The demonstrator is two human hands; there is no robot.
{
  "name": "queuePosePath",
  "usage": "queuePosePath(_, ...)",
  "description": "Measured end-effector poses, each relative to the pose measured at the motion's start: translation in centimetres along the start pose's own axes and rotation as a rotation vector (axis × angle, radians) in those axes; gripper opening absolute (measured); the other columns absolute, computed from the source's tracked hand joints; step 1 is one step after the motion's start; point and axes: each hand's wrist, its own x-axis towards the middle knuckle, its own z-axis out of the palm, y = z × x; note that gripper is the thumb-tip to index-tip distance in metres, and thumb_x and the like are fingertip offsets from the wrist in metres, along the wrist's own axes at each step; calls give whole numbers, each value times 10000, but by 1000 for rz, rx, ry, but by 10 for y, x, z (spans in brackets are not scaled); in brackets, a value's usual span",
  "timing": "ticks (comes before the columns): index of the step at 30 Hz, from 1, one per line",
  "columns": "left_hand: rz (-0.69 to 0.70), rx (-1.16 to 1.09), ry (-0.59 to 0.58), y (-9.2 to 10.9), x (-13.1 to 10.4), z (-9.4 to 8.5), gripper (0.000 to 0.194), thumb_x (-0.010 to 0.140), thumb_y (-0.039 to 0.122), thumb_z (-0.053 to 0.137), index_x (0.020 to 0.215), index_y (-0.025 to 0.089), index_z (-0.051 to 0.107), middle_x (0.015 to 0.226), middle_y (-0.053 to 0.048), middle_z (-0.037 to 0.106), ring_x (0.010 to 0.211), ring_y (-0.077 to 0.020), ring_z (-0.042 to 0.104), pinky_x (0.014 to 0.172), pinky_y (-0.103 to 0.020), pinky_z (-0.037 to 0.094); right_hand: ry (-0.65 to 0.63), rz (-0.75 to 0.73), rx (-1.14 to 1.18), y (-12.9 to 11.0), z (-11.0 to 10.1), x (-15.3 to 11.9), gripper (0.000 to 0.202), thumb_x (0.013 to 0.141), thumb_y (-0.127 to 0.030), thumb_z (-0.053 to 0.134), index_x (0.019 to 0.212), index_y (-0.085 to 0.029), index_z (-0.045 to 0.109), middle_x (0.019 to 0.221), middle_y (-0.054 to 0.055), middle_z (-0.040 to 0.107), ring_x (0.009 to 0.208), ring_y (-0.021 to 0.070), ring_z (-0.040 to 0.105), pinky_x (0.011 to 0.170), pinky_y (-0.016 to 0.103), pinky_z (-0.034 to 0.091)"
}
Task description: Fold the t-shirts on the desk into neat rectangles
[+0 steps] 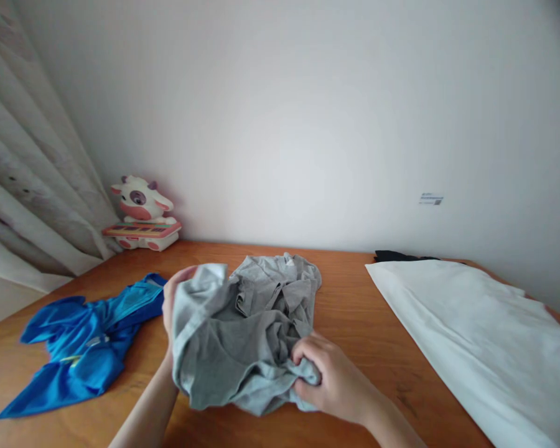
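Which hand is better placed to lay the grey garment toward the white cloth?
Probably the right hand: it grips the grey garment at the side nearer the white cloth. The left hand holds the far side, by the blue garment.

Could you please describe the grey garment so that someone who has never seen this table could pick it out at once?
On the wooden table by the white wall, look to the middle of the near edge. The grey garment lies crumpled there, gripped by the left hand and right hand. It sits between a blue garment and a flat white cloth, and it alone is grey and held.
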Motion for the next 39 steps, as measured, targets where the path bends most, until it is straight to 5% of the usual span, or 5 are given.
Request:
queuePosePath(4, 244, 428, -469, 13, -24, 37, 356, 936, 440, 513, 1160, 228, 692, 1267, -110, 677, 1206, -328, 588, 1082, -493, 420, -75, -59, 54, 3, 3, 4, 403, 796, -647, 710, 780, -245, 714, 1044, 46, 670, 999, 222, 632, 923, 334, 492)
queuePosePath(8, 406, 600, -878, 20, -45, 63, 463, 858, 498, 641, 1231, 223, 657, 1198, -125, 721, 1103, -342, 645, 1010, -505, 450, 334, 40, 59, 36, -6, 11, 494, 981, -642, 431, 926, -229, 697, 1005, 84, 685, 913, 213, 654, 830, 332, 528)
queuePosePath(20, 425, 675, -854, 18, -48, 69, 239, 852, 348, 628, 1044, 216, 680, 957, -81, 743, 943, -297, 674, 859, -432, 477, 273, 158, -142, 51, 0, 25, 301, 956, -447, 534, 890, -212, 710, 858, 68, 716, 778, 220, 671, 713, 316, 498)
queuePosePath(33, 333, 685, -848, 22, -52, 66, 299, 988, 454, 474, 835, 226, 593, 753, -31, 691, 721, -203, 673, 655, -293, 431, 1402, 328, 593, 130, -86, 1, 628, 578, -723, 792, 868, -201, 599, 823, -2, 671, 719, 144, 616, 643, 265, 509)
queuePosePath(39, 388, 691, -827, 20, -52, 69, 294, 970, 429, 502, 810, 215, 625, 871, -64, 723, 850, -235, 682, 775, -343, 474, 1157, 450, 307, 130, -77, -1, 633, 654, -726, 725, 989, -208, 583, 944, 77, 705, 913, 270, 668, 820, 417, 541)
